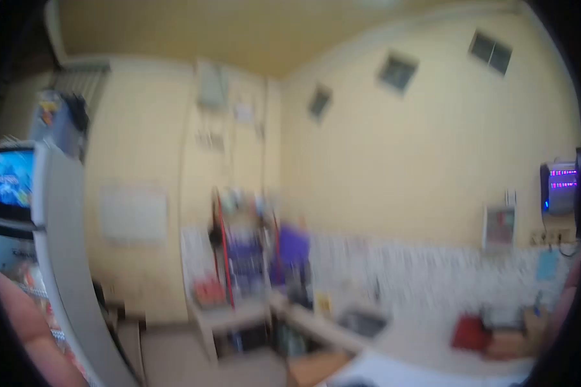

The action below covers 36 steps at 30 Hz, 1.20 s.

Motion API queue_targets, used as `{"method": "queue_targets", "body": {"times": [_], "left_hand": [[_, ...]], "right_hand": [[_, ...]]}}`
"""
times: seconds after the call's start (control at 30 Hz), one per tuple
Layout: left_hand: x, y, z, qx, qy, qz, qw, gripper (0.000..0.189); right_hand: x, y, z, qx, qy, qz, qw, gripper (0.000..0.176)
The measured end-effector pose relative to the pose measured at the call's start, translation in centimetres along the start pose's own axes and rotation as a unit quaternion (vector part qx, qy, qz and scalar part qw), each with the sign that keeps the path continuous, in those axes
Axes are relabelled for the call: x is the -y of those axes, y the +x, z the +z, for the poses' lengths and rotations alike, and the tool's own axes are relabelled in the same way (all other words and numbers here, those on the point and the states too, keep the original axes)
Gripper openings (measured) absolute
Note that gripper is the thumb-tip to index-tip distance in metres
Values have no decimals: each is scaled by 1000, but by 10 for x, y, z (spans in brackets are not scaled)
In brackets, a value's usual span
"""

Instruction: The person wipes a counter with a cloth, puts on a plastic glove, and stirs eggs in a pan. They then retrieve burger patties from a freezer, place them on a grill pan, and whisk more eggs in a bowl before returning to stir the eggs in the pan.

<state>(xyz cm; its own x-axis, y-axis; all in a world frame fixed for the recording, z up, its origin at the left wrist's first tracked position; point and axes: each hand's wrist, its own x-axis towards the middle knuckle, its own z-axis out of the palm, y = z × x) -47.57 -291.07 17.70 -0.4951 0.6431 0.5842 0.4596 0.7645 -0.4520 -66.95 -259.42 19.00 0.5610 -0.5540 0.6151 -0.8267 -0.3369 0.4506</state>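
Part of my left hand (35, 329) shows very close to the camera at the lower left edge, in front of the fridge (87, 271). Two blurred fingers are visible, but their tips and the rest of the hand lie outside the view. At the right edge, a dim sliver of my right hand (564, 303) appears, mostly cut off by the dark rim of the picture. Whether either hand holds anything is hidden.
A counter (406, 342) with a sink (362, 321) runs along the tiled wall. On it are a red item (469, 332) and a brown box (534, 326). A red-framed rack (246, 258) stands in the corner. A device with purple lights (561, 187) hangs at right.
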Motion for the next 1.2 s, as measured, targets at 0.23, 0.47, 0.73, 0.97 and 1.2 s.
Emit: {"method": "queue_targets", "body": {"times": [0.23, 0.47, 0.73, 0.97, 1.2], "left_hand": [[75, -20, 121, -37, 14, 43, 998, 38], [163, -60, 156, -166, 25, 85, 982, 38], [271, -126, 346, -167, -193, -288, 923, 38], [83, -359, 650, 336, -419, -442, 719, 54], [28, -340, 645, 432, -382, -518, 632, 53]], "right_hand": [[-41, -47, 80, 20, -77, 36, 996, 36], [-52, -16, 130, -16, -201, 95, 975, 37], [-183, -190, 267, -84, -165, 634, 751, 44], [-77, -413, 578, 189, -82, 886, 415, 90], [176, -455, 455, 254, -271, 893, 254, 36]]}}
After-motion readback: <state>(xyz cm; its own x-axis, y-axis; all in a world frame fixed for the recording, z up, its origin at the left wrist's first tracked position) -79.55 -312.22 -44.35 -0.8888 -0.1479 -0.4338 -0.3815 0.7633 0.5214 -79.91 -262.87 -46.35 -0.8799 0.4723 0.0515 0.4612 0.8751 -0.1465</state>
